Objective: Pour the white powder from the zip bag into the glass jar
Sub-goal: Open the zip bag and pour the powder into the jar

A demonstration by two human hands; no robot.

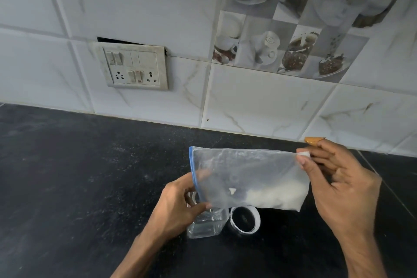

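Observation:
A clear zip bag (246,174) with a blue zip edge on its left side hangs sideways above the black counter. White powder (277,198) has gathered in its lower right corner. My left hand (178,205) pinches the bag's lower left end near the zip, just over the mouth of the clear glass jar (206,223), which stands on the counter and is partly hidden by that hand and the bag. My right hand (334,183) pinches the bag's upper right corner and holds it raised.
A round jar lid (244,219) with a metal rim lies on the black counter (79,176) right of the jar. A small orange object (313,141) peeks out behind my right hand. The tiled wall with a switch and socket plate (133,67) stands behind.

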